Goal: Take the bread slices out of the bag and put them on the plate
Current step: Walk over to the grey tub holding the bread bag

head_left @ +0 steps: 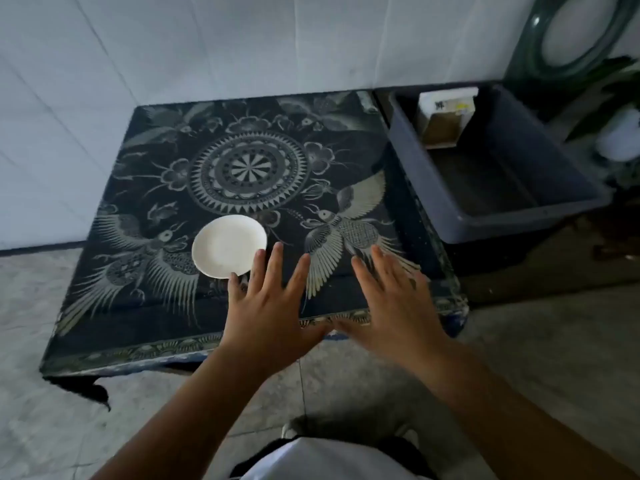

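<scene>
One low bench (242, 161), draped in a dark cloth printed with a central medallion and pale birds, stands against a white tiled wall. One white plate (227, 244) sits on the bench, near the front edge and left of centre; its dish is bare. Two bare hands reach out over the near part of the bench, palms down, fingers spread. Left hand (268, 317): grip released, holding nothing, fingertips just at the plate's near right rim; whether they touch it cannot be told. Right hand (394, 306): grip likewise released, empty, well to the right of the plate, over a bird's wing in the cloth pattern. The thumbs of the two hands nearly meet at the bench's front edge. No bread bag or slices can be made out in view. To the right of the bench, one dark grey bin (554, 188), open-topped, with one pale carton (445, 116) standing in its far corner. Floor is pale tile.
</scene>
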Demonstrator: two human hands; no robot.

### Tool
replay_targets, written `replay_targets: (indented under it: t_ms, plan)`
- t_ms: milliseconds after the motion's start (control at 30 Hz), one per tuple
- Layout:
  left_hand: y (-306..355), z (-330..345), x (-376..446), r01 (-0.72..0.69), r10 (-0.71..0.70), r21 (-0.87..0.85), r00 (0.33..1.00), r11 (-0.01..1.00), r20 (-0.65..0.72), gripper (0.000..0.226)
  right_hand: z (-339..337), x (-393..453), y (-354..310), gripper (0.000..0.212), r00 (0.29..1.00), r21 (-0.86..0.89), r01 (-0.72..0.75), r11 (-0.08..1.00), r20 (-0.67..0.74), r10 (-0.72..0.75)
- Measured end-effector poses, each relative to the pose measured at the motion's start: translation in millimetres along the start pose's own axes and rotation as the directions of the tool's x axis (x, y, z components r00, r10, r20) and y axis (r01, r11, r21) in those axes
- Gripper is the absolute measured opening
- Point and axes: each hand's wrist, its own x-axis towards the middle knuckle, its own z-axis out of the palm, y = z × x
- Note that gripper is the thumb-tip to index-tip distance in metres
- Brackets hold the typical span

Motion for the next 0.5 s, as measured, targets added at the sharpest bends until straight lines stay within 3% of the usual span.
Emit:
replay_targets:
  t_ms: [133, 267, 500]
  plan:
    - [25, 5, 14, -0.164, 0.165, -0.025, 0.986, 0.986, 0.019, 0.112, 7, -27, 23, 0.108, 0.992, 0.022, -0.122, 0.992, -0.032, 0.123]
    - [70, 10, 29, -0.363, 0.365, -0.042, 0.930, 0.931, 0.049, 0.108, 15, -65, 56, 0.109, 0.958, 0.085, -0.277, 0.957, -0.050, 0.282]
    - [195, 20, 39, -0.634, 0.632, -0.040, 0.761, 0.772, 0.147, 0.111, 40, -155, 132, 0.106, 0.794, 0.229, -0.579, 0.783, -0.062, 0.605]
